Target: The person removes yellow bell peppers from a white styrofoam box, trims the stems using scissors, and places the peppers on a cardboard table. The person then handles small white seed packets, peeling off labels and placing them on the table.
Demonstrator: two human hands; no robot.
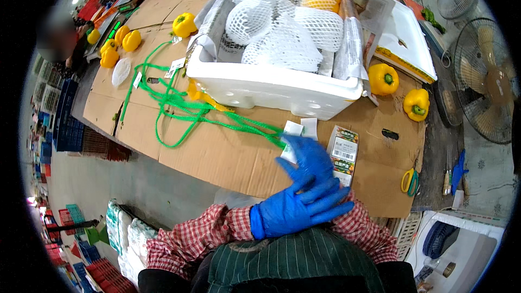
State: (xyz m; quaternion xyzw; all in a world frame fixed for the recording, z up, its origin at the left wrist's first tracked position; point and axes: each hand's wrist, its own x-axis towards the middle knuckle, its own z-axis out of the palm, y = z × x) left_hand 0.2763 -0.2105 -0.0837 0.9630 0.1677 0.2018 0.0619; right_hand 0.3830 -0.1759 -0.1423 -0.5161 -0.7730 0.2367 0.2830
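Observation:
My left hand (297, 210), in a blue glove, lies across my right wrist with its fingers stretched and apart. My right hand (310, 160), gloved the same, is over the cardboard with its thumb held away from the fingers. Its fingertips are slightly blurred and sit by the tagged ends of several green mesh net bags (179, 100). White tags (309, 128) lie just beyond these fingers. To the right of this hand is a strip of printed labels (343, 152). A white foam box (271, 87) stands farther back, holding produce in white foam nets (285, 43).
Yellow bell peppers (383, 79) sit right of the box, and more (131, 40) lie at the left near a scale (114, 30). Scissors (410, 182) lie near the right edge of the cardboard (228, 154). A fan (485, 78) stands at the right. Another person is at the far left.

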